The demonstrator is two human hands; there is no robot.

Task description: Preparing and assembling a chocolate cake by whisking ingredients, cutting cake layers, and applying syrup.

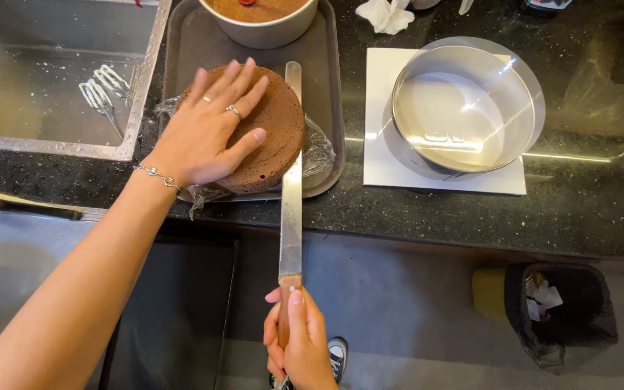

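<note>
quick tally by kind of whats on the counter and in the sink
brown round cake: 1
long knife: 1
grey tray: 1
round cake tin: 1
metal cake ring: 1
white square board: 1
whisk beaters: 2
crumpled tissue: 1
Total: 9

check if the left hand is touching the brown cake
Touching. The head view shows the left hand lying flat on top of the round brown cake, fingers spread across its surface with no gap.
</note>
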